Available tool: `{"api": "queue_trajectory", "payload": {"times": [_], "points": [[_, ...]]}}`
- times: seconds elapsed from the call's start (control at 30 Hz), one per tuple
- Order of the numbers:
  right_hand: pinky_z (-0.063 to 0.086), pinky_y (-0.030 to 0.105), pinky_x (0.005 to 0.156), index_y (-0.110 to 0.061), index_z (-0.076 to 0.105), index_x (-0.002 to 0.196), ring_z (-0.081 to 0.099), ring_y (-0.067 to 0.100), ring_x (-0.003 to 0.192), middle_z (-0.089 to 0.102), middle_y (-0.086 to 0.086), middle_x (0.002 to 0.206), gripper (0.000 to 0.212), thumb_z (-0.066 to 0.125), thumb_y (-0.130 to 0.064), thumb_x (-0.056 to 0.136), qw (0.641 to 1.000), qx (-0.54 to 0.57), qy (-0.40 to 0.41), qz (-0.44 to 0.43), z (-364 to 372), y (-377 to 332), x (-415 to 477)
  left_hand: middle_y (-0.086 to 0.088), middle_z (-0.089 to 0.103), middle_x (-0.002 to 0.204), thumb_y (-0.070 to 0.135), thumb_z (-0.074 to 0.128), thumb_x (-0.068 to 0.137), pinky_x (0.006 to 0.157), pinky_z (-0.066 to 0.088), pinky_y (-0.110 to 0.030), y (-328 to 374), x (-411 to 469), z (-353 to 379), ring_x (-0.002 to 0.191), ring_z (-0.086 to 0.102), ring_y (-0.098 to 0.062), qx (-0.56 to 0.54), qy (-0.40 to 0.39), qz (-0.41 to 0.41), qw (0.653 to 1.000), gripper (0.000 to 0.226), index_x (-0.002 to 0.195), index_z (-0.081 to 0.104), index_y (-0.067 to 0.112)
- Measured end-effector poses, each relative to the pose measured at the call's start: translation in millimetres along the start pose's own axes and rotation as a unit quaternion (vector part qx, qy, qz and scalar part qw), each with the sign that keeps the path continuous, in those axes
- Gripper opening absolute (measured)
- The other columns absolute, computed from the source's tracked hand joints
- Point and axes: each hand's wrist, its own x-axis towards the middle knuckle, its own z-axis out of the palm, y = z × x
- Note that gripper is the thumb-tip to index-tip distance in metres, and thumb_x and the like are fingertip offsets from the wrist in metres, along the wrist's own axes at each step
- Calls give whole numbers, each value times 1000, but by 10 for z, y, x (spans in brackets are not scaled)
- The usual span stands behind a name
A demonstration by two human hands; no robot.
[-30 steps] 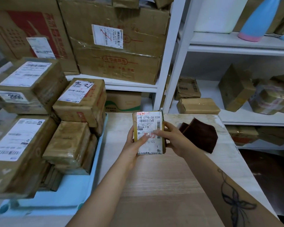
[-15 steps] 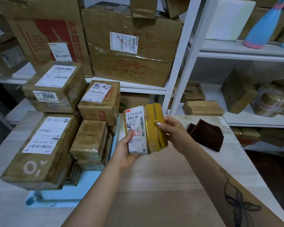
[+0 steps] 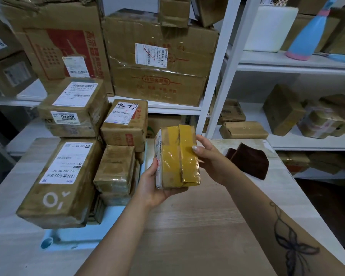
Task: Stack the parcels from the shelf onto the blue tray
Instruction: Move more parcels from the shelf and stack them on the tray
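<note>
A small parcel (image 3: 177, 158) wrapped in yellow-brown tape is held upright over the wooden table, between both hands. My left hand (image 3: 153, 186) cups its lower left edge, with the white label turned left. My right hand (image 3: 211, 156) grips its right side, thumb on the taped face. The blue tray (image 3: 76, 236) lies at the table's left, stacked with several taped parcels; the nearest large one (image 3: 62, 182) overhangs the tray's front. More parcels (image 3: 243, 129) rest on the white shelf at the right.
A dark brown cloth (image 3: 249, 160) lies on the table at the right. Large cartons (image 3: 157, 62) fill the shelf behind the tray. A white shelf post (image 3: 223, 66) stands just beyond the table. A blue and pink bottle (image 3: 307, 32) stands on the upper right shelf.
The parcel has turned in my hands: its labelled face swung from facing me to facing left, and the taped side now faces me. The view has shifted left towards the tray.
</note>
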Motion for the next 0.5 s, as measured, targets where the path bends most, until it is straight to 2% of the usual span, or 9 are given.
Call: {"api": "queue_trajectory", "payload": {"times": [0.07,0.13,0.23,0.3,0.4,0.5], "points": [[41,47,103,-32,36,142,56,27,119,56,3,133,112,82,-60,45,998,3,-43,36,19,2,-8,-23,61,123,60,41,78,81,48,-54,-13,-15,-23,101,63,-44,13,1,-26,1000,67,128,54,17],[46,47,100,-33,35,143,59,27,116,56,3,133,113,83,-61,44,998,22,-47,46,40,-4,-17,-21,62,122,59,35,89,84,48,-53,-5,-19,-22,101,63,-41,41,16,-28,999,61,126,56,15],[51,46,92,-37,33,141,60,27,111,59,1,124,91,78,-42,62,999,45,-1,29,45,9,-20,-8,74,99,49,34,97,80,52,-46,23,12,-3,90,68,-30,115,76,24,990,40,112,62,24],[52,46,89,-38,36,139,61,28,108,62,3,118,81,72,-28,68,998,48,31,18,41,18,-13,-1,75,91,50,38,95,78,53,-43,55,8,37,90,67,-24,160,107,54,980,35,111,61,28],[52,44,87,-40,44,127,60,32,109,61,14,121,73,79,-20,66,996,56,63,8,48,35,17,-3,70,108,59,44,84,91,49,-48,73,-25,76,106,61,-25,203,112,63,971,40,107,61,31],[52,44,87,-46,48,114,58,33,112,58,17,124,64,77,-21,64,996,63,65,-6,43,40,57,-1,61,116,56,69,67,92,48,-45,86,-52,111,112,56,-23,252,75,58,963,48,107,55,33]]}}
